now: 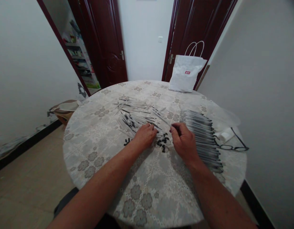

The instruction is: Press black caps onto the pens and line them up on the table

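Two hands are working in the middle of the frame, and both are mine. My left hand is lying palm down on the loose pile of thin pen tubes, with the fingers curled over the near ends of the sticks. I cannot tell if those fingers are pinching one or just pressing on the pile. My right hand is sitting just right of center, knuckles up, with the thumb and first finger coming together at the tip. Something small may be between them, but it is too tiny to see.

Little black caps are lying in a small heap on the desk, right between my two hands, so both can be reaching them easily. The neat row of pens is lined up side by side along the right of my right hand, kept apart from the messy pile.

Both my arms are coming up from the bottom of the frame and bending inward toward each other.

Farther right, black glasses are resting near the desk edge. A white paper bag is standing at the far side, upper middle.
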Demonstrator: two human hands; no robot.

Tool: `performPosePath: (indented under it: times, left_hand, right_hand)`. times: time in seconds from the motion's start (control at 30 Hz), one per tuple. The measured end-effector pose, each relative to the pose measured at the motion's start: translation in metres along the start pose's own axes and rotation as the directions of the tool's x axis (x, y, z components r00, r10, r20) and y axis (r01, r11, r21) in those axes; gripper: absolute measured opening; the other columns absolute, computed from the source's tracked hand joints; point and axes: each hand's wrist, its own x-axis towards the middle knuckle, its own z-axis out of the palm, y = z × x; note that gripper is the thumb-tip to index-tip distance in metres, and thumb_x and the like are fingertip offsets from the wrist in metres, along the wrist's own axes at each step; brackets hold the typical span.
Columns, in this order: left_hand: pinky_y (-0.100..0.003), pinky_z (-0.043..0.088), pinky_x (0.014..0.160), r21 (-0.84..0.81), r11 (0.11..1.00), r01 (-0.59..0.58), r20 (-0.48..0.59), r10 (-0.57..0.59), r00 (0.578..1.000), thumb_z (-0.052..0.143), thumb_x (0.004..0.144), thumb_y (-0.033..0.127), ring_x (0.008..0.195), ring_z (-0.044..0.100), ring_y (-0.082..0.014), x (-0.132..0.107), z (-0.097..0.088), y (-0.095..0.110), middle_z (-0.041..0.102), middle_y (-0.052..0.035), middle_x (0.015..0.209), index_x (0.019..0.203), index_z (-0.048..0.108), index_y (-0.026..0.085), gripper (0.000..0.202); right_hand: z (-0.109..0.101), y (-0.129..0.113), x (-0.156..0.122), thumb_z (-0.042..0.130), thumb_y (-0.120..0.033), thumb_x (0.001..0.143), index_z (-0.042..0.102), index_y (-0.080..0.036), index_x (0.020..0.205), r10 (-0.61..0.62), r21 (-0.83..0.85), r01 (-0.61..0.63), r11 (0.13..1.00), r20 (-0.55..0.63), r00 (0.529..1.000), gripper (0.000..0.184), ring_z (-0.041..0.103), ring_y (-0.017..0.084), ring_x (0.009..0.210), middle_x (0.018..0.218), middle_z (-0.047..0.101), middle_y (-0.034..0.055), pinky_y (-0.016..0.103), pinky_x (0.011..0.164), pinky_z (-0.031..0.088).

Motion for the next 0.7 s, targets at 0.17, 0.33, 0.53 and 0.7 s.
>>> performPosePath:
  times: [0.17,0.33,0.53,0.7]
  left_hand:
    - [-0.041,0.046,0.088,-0.052,0.998,-0.016,-0.019,0.015,1.000,0.053,0.092,0.015,0.100,0.057,-0.0294,-0.016,0.000,-0.002,0.065,-0.0143,0.096,0.097,0.070,0.015,0.018]
    - [-0.039,0.048,0.088,-0.447,0.878,0.171,-0.121,-0.249,0.961,0.056,0.094,0.023,0.097,0.062,-0.0253,-0.032,-0.009,-0.016,0.068,-0.0106,0.098,0.099,0.068,0.018,0.014]
    - [-0.030,0.054,0.068,-0.991,-0.025,0.131,0.111,-0.698,0.707,0.068,0.088,0.035,0.077,0.068,-0.0183,-0.064,-0.036,-0.031,0.073,-0.0066,0.093,0.112,0.063,0.019,0.030]
    - [-0.032,0.060,0.077,-0.899,-0.405,-0.166,0.227,-0.756,0.614,0.080,0.079,0.028,0.081,0.073,-0.0174,-0.081,-0.036,-0.037,0.075,-0.0094,0.097,0.103,0.064,0.016,0.032]
  right_hand:
    - [0.002,-0.001,-0.002,0.052,-0.036,0.099,0.067,-0.020,0.103,-0.015,-0.011,0.015,1.000,0.011,1.000,0.023,0.069,0.020,0.079,0.088,0.075,0.0055,0.029,0.076,0.047]
    - [0.004,0.000,-0.003,0.053,-0.038,0.099,0.067,-0.020,0.105,0.001,-0.002,-0.001,1.000,0.023,1.000,0.023,0.069,0.020,0.080,0.089,0.075,0.0053,0.030,0.075,0.048]
    - [0.010,-0.008,-0.013,0.053,-0.038,0.099,0.067,-0.021,0.110,-0.024,0.110,0.007,0.994,0.152,0.988,0.024,0.071,0.019,0.078,0.087,0.075,0.0031,0.028,0.074,0.051]
    - [0.023,-0.018,-0.028,0.050,-0.035,0.101,0.068,-0.021,0.118,-0.154,0.188,0.106,0.977,0.263,0.953,0.028,0.072,0.017,0.076,0.087,0.076,0.0028,0.027,0.074,0.054]
